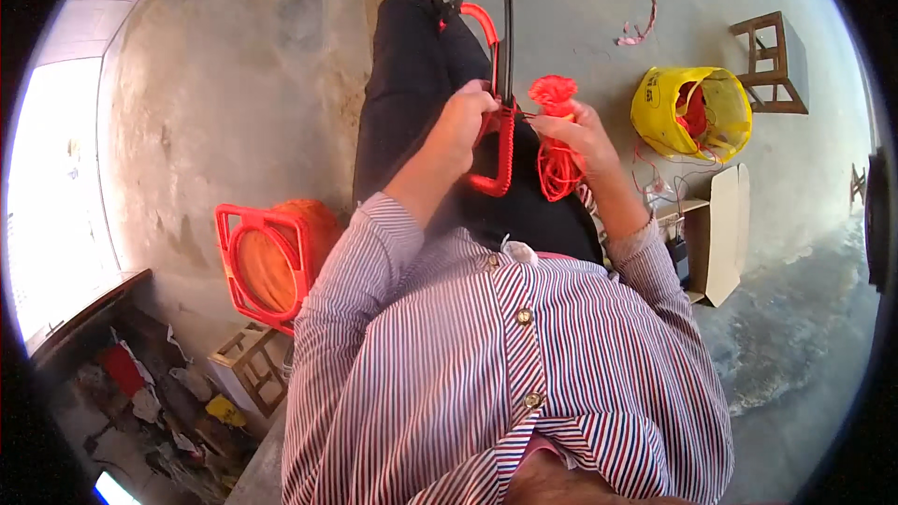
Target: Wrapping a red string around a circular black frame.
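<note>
A squarish black frame (508,33) stands over my lap, its near part and one side wrapped tightly in red cord. My left hand (463,126) is closed around the frame's side where black bar meets red wrapping. My right hand (580,138), just to the right, grips a bundle of red cord (558,168) around its middle. The bundle's bunched end points away from me, and its loops hang toward my body. A strand runs from the bundle to the frame between my hands. My fingertips partly hide the spot where the cord meets the frame.
Left of me, a red frame (224,248) rests against an orange round container (313,220). A wooden stool (245,355) is below it. To the right are a yellow bucket (659,112) with red cord, an open cardboard box (728,234) and another stool (790,65). Pinkish scraps (645,23) lie on the floor.
</note>
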Demonstrator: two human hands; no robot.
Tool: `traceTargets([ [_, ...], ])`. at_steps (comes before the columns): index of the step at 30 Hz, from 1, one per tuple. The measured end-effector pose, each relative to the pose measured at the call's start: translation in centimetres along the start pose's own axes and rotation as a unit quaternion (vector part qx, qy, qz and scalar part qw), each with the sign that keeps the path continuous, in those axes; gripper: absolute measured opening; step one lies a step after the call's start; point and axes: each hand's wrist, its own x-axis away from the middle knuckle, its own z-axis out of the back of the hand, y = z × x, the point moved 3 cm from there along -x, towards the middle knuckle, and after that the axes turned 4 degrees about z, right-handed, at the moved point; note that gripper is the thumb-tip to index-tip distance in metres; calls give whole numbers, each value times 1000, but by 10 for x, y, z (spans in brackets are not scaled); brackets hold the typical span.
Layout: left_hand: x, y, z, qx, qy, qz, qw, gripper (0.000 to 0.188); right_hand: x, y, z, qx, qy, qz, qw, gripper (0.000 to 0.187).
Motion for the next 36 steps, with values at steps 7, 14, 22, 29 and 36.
traceTargets([
  [7,-3,-2,5,-48,22,40,998,21,26,5,27,11,51,20,998,6],
  [14,10,7,4,-122,102,-103,982,37,27,10,34,-78,155,16,985,18],
  [22,89,17,-84,-445,-83,-327,829,42,38,-52,-35,118,-124,295,940,53],
  [29,96,107,-3,-235,188,-380,875,26,62,-14,-18,-90,-199,17,976,44],
  [36,92,144,78,-139,200,-404,882,25,21,-17,36,-158,40,46,986,31],
])
